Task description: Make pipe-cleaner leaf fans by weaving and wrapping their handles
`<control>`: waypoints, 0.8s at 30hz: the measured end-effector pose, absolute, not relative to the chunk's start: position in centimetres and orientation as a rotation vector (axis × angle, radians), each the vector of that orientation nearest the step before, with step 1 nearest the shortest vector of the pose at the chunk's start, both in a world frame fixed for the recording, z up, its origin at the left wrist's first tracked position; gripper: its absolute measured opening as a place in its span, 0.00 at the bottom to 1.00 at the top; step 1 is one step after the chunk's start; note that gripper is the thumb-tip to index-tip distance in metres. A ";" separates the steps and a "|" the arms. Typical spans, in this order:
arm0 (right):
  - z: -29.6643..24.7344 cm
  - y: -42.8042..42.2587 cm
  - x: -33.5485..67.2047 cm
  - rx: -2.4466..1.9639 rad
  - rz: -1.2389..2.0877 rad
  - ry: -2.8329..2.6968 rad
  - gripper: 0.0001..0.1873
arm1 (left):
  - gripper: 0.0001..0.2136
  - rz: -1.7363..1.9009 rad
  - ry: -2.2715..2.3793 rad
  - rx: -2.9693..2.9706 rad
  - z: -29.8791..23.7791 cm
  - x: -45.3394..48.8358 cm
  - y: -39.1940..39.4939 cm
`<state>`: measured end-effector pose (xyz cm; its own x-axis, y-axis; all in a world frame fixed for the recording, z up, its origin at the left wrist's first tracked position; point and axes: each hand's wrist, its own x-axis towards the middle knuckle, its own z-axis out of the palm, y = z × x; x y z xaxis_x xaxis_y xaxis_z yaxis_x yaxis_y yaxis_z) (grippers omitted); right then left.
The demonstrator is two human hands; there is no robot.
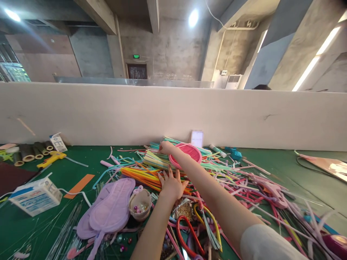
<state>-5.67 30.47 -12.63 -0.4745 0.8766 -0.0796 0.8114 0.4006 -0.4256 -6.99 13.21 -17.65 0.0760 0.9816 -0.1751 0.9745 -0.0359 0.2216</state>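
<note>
My left hand (pixel 172 185) lies over a bundle of orange and yellow pipe cleaners (pixel 141 177), its fingers spread. Farther back, my right hand (pixel 166 147) has its fingers curled down into the pile, by pale yellow pipe cleaners (pixel 153 159) and teal ones (pixel 169 139). What its fingertips hold is hidden. Beneath my right forearm sits a round pink woven piece (pixel 191 153), partly covered by the arm. Lilac padded shapes (pixel 111 204) made of pipe cleaners rest left of my left arm, beside a small cup of beads (pixel 140 206).
Red-handled scissors (pixel 187 234) lie near the front. To the left are a white carton (pixel 36 195), an orange strip (pixel 79 186), a yellow glue gun (pixel 51 159) and dark rolls (pixel 27 153). A pink glue gun (pixel 273 191) lies right. A pale partition (pixel 168 112) borders the green table.
</note>
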 end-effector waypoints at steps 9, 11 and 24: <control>-5.6 30.6 -5.2 -1.213 0.840 -1.934 0.16 | 0.33 0.062 1.989 2.151 -16.9 -7.2 12.5; -3.7 29.2 -4.3 -1.108 0.851 -1.788 0.11 | 0.30 0.076 2.002 2.185 -15.8 -7.3 12.4; -1.1 11.0 10.6 -0.753 0.900 -1.359 0.15 | 0.18 0.477 2.243 2.154 -2.0 -10.9 0.6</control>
